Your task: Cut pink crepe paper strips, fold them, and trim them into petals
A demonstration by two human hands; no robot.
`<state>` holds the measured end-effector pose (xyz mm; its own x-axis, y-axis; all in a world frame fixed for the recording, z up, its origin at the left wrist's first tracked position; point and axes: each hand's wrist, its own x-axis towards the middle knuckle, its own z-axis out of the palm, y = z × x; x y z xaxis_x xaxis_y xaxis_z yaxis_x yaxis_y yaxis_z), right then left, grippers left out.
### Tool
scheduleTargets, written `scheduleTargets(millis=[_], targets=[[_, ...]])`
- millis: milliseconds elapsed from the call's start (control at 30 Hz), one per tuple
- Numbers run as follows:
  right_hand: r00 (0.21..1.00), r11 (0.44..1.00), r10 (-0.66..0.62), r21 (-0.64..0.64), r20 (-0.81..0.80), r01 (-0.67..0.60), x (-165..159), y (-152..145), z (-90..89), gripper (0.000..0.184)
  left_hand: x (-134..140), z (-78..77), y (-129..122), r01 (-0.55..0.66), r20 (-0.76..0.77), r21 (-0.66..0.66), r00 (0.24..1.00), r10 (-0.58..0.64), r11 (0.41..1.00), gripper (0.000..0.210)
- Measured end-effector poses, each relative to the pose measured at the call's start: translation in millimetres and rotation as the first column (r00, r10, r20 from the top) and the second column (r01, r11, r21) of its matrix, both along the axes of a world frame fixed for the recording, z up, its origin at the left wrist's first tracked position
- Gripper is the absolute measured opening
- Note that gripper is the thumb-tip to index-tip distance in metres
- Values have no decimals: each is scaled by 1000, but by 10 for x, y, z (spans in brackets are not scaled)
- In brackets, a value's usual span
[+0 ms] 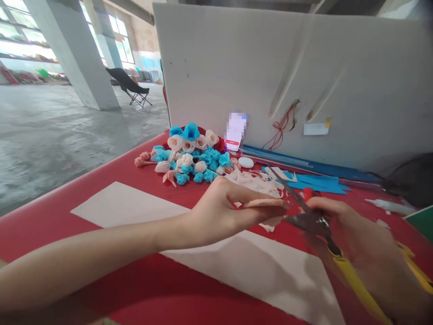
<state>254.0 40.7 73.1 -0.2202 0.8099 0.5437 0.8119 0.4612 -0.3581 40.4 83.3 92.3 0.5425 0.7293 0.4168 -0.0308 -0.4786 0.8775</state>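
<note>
My left hand pinches a small folded piece of pale peach crepe paper between thumb and fingers. My right hand grips scissors with red and yellow handles; their blades stand apart, tips turned toward the folded paper. The right hand and lower handle are somewhat blurred. Under both hands a long pale paper strip lies across the red table. Beyond the left hand are pale paper scraps, partly hidden by it.
Blue and pale paper flowers are heaped at the back. A lit phone leans on the white panel, near a white oval object. Blue paper and a white tube lie right. A black folding chair stands on the floor.
</note>
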Motion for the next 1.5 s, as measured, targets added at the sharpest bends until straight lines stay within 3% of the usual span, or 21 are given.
scheduleTargets(millis=[100, 167, 333, 500, 933, 1367, 1500], targets=[[972, 981, 82, 155, 219, -117, 163, 43, 5, 31, -6, 0, 16, -25, 12, 50, 1000, 24, 998, 18], [961, 966, 76, 218, 265, -137, 241, 64, -8, 35, -5, -13, 24, -23, -5, 75, 1000, 23, 997, 19], [948, 967, 63, 214, 311, -134, 345, 81, -49, 43, -23, -31, 41, 27, -61, 137, 998, -19, 990, 19], [926, 968, 53, 209, 374, -140, 386, 88, -53, 56, -37, -22, 34, 36, -108, 111, 994, -24, 993, 16], [896, 917, 32, 344, 443, -202, 366, 97, 0, 27, 12, -32, 22, 21, -1, 204, 1000, -21, 979, 17], [878, 899, 6, 382, 478, -214, 330, 119, 9, 29, 5, -33, 25, 15, -39, 160, 999, -9, 987, 16], [894, 899, 50, 370, 446, -235, 301, 132, 19, 27, 15, -38, 40, 31, -71, 106, 997, -23, 994, 16]])
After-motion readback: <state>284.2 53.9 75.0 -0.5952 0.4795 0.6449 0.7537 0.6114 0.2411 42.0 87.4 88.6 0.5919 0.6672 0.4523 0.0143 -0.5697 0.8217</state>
